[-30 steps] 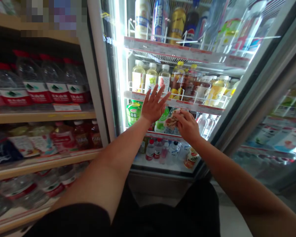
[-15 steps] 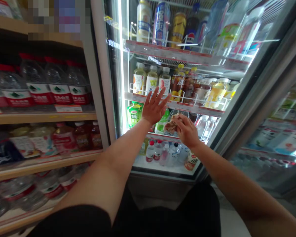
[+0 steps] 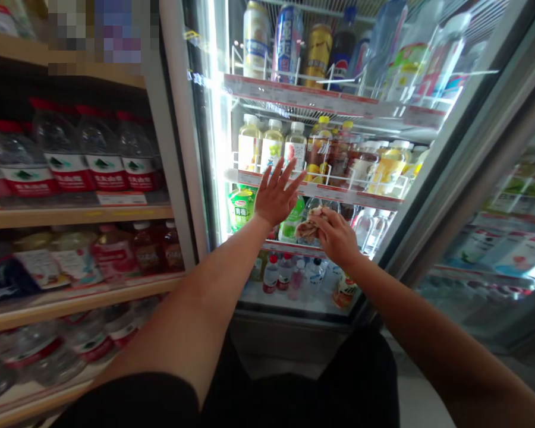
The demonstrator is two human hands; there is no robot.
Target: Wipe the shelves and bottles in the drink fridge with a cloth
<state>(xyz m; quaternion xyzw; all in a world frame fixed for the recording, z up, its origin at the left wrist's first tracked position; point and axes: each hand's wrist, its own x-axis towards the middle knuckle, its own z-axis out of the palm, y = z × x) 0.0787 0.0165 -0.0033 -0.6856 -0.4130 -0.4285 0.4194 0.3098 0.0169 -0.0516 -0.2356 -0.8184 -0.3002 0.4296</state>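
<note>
My left hand is raised flat with its fingers spread, in front of the middle shelf edge of an open drinks fridge. It holds nothing. Just to its right, my right hand is closed on a crumpled brownish cloth, held against bottles on the shelf below. Pale juice bottles stand just above my left fingertips. A green bottle sits to the left of that hand.
The fridge's glass door stands open to the right. Cans fill the top shelf and small bottles the bottom. Wooden shelves of red-labelled water bottles stand at left.
Both hands stay nearly where they were. The right hand with the cloth has dropped slightly below the shelf edge; the view shifted a little.
</note>
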